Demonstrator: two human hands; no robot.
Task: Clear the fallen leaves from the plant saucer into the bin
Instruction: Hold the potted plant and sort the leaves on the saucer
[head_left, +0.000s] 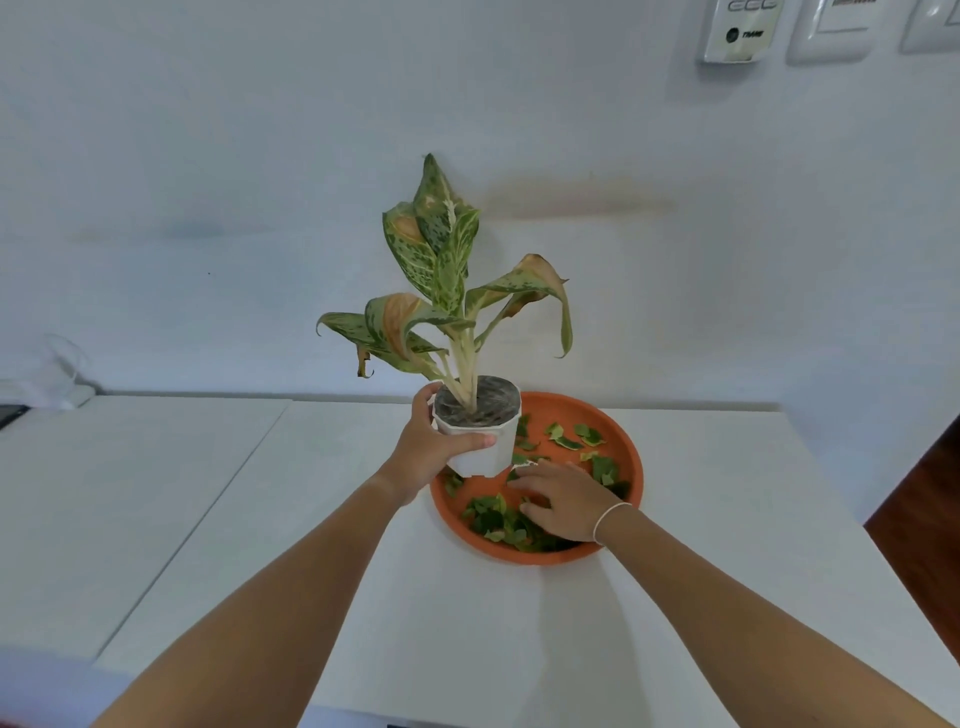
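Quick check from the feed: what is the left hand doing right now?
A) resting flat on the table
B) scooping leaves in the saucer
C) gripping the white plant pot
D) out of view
C: the left hand is wrapped round the white plant pot, thumb across its front, at the rim of the orange saucer, while the right hand lies on the leaf pieces in the saucer.

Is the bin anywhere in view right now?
No: the head view shows only the orange saucer of fallen leaves, the white pot gripped by the left hand, and the white table.
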